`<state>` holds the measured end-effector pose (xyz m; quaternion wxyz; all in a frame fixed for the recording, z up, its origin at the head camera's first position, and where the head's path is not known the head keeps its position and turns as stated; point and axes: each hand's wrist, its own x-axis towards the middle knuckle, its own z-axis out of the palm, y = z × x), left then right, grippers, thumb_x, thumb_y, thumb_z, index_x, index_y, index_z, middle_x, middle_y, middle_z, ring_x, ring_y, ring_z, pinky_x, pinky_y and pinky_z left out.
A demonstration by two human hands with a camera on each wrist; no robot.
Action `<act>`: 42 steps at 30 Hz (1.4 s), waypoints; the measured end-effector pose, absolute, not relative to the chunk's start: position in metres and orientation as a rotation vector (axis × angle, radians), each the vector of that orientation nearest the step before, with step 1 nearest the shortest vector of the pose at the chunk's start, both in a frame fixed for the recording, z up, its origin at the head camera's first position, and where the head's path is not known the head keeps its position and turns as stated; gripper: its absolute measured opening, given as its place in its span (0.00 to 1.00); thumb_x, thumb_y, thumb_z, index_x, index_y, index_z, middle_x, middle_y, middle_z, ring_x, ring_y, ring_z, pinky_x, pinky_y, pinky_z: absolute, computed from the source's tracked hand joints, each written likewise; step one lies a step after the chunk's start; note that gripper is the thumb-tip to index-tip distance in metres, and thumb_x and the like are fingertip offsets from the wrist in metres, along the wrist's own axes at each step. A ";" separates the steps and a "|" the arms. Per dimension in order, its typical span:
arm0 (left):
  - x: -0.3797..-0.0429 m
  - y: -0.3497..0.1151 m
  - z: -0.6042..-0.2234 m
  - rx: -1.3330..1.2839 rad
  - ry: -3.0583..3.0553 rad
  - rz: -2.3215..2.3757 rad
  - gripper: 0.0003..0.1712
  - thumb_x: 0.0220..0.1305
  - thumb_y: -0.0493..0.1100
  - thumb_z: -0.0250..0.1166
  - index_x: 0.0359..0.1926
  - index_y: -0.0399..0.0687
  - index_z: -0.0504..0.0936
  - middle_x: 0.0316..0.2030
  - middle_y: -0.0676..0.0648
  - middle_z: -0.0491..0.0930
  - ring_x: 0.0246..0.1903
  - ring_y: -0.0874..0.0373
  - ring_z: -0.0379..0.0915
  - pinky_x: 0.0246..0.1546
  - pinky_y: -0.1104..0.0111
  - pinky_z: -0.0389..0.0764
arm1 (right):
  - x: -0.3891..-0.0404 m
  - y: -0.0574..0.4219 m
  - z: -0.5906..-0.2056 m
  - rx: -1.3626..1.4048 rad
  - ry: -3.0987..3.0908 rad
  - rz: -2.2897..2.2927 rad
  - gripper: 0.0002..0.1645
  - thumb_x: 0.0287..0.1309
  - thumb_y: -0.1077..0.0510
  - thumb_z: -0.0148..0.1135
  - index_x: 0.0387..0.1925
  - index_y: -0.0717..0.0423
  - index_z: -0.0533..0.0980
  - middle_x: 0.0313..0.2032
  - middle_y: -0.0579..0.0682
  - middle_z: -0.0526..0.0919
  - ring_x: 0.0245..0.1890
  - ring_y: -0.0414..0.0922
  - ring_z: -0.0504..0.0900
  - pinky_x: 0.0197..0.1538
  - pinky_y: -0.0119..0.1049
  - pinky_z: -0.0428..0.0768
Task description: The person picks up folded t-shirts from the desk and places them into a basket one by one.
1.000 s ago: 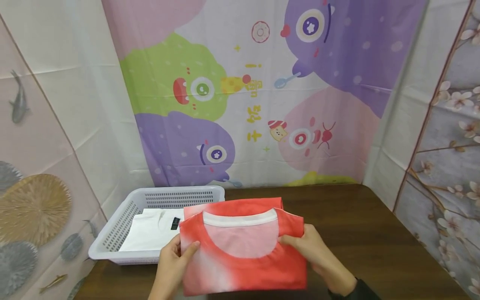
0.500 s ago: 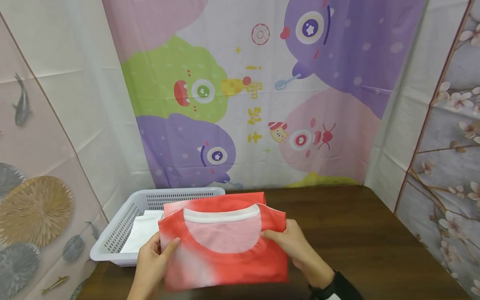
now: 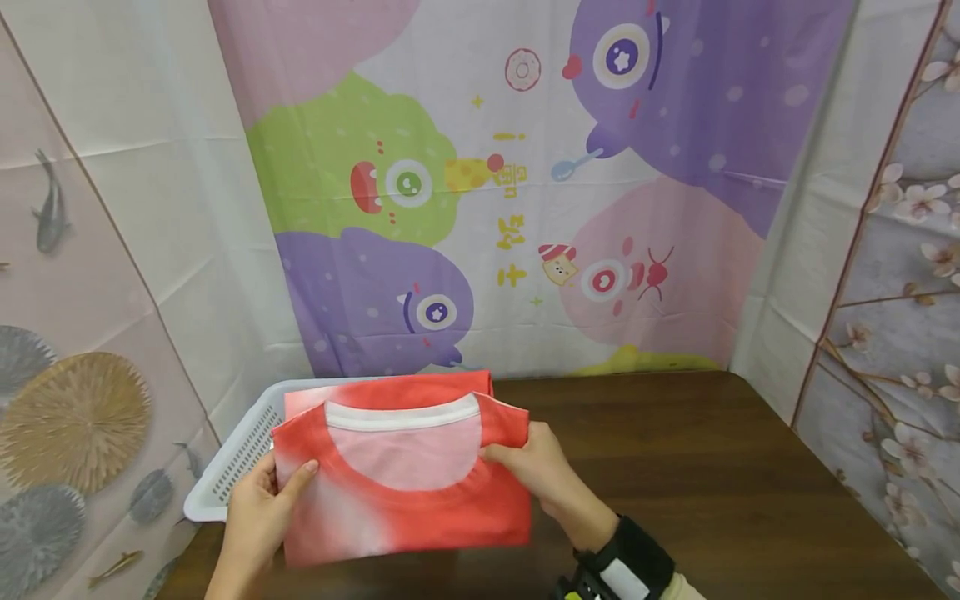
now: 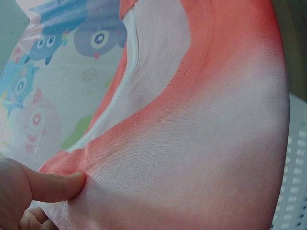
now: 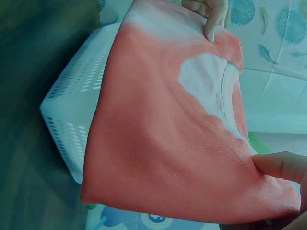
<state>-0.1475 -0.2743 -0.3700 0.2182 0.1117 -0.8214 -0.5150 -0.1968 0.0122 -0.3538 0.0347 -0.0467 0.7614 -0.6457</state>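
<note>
A folded red and white T-shirt (image 3: 420,517) with a white-trimmed round neck is held up between both hands in the head view. My left hand (image 3: 258,508) pinches its left edge, thumb on the front; that thumb (image 4: 57,186) also shows in the left wrist view. On the opposite side, my right hand (image 3: 543,471) grips the shirt near the shoulder, its thumb (image 5: 278,165) pressed beside the neckline. Behind the shirt stands a white plastic basket (image 3: 247,442), mostly covered by it in the head view. The basket's contents are hidden now.
The dark brown wooden table (image 3: 675,483) extends to the right of the shirt. A cartoon-printed curtain (image 3: 510,325) hangs along its back edge. Patterned cloth panels (image 3: 892,333) stand on both sides. A black band (image 3: 633,558) wraps the right wrist.
Both hands have carried the folded T-shirt leftward and slightly up, from partly beside the basket to in front of it. The white garment seen in the basket earlier is now covered.
</note>
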 end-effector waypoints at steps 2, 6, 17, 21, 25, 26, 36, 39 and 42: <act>-0.149 -0.279 -0.369 0.337 -2.271 -1.423 0.20 0.63 0.38 0.64 0.53 0.31 0.77 0.30 0.51 0.85 0.25 0.75 0.71 0.27 0.78 0.76 | -0.199 0.006 -0.353 -0.153 2.354 -1.973 0.15 0.49 0.61 0.66 0.38 0.67 0.77 0.27 0.51 0.84 0.23 0.40 0.80 0.34 0.36 0.84; -0.151 -0.288 -0.367 0.362 -2.256 -1.415 0.19 0.63 0.39 0.64 0.51 0.31 0.77 0.26 0.65 0.81 0.25 0.77 0.71 0.28 0.80 0.75 | -0.202 -0.005 -0.351 -0.180 2.361 -1.965 0.16 0.50 0.61 0.66 0.40 0.67 0.77 0.31 0.56 0.85 0.24 0.40 0.80 0.36 0.36 0.84; -0.160 -0.315 -0.357 0.398 -2.172 -1.283 0.16 0.60 0.36 0.65 0.47 0.29 0.79 0.17 0.78 0.69 0.21 0.77 0.65 0.23 0.82 0.69 | -0.208 -0.039 -0.348 -0.216 2.409 -1.953 0.18 0.50 0.61 0.68 0.40 0.69 0.77 0.34 0.61 0.85 0.26 0.41 0.80 0.36 0.37 0.84; -0.166 -0.327 -0.351 0.380 -2.139 -1.253 0.16 0.59 0.34 0.65 0.46 0.28 0.78 0.15 0.82 0.66 0.20 0.80 0.63 0.23 0.84 0.68 | -0.211 -0.054 -0.346 -0.264 2.432 -1.982 0.16 0.50 0.62 0.67 0.39 0.70 0.78 0.33 0.62 0.85 0.26 0.43 0.81 0.35 0.37 0.84; -0.172 -0.338 -0.342 0.365 -2.134 -1.213 0.16 0.60 0.34 0.65 0.47 0.28 0.78 0.15 0.85 0.64 0.20 0.82 0.62 0.24 0.85 0.66 | -0.214 -0.067 -0.345 -0.298 2.513 -1.978 0.14 0.49 0.62 0.67 0.35 0.69 0.79 0.30 0.62 0.86 0.25 0.44 0.83 0.31 0.36 0.83; -0.173 -0.340 -0.340 0.364 -2.138 -1.198 0.16 0.60 0.34 0.65 0.47 0.28 0.78 0.15 0.85 0.64 0.21 0.82 0.62 0.24 0.84 0.66 | -0.215 -0.070 -0.345 -0.294 2.537 -1.968 0.13 0.49 0.61 0.67 0.34 0.69 0.79 0.30 0.62 0.86 0.25 0.45 0.83 0.30 0.36 0.83; -0.189 -0.358 -0.345 0.381 -2.159 -1.133 0.17 0.62 0.38 0.64 0.49 0.31 0.79 0.18 0.83 0.64 0.22 0.79 0.62 0.23 0.83 0.67 | -0.223 -0.093 -0.361 -0.224 2.764 -1.904 0.10 0.52 0.59 0.66 0.33 0.64 0.82 0.27 0.57 0.87 0.24 0.42 0.82 0.26 0.29 0.76; -0.194 -0.362 -0.352 0.422 -2.163 -1.144 0.17 0.63 0.39 0.63 0.50 0.33 0.79 0.20 0.82 0.64 0.24 0.78 0.62 0.24 0.84 0.67 | -0.229 -0.099 -0.367 -0.218 2.841 -1.876 0.09 0.52 0.58 0.67 0.31 0.63 0.82 0.26 0.56 0.87 0.24 0.43 0.81 0.26 0.28 0.73; -0.197 -0.365 -0.359 0.449 -2.146 -1.189 0.18 0.64 0.40 0.62 0.52 0.33 0.78 0.22 0.82 0.65 0.26 0.80 0.63 0.27 0.87 0.67 | -0.235 -0.103 -0.372 -0.230 2.898 -1.863 0.09 0.51 0.58 0.68 0.30 0.62 0.83 0.25 0.55 0.87 0.24 0.44 0.81 0.26 0.29 0.71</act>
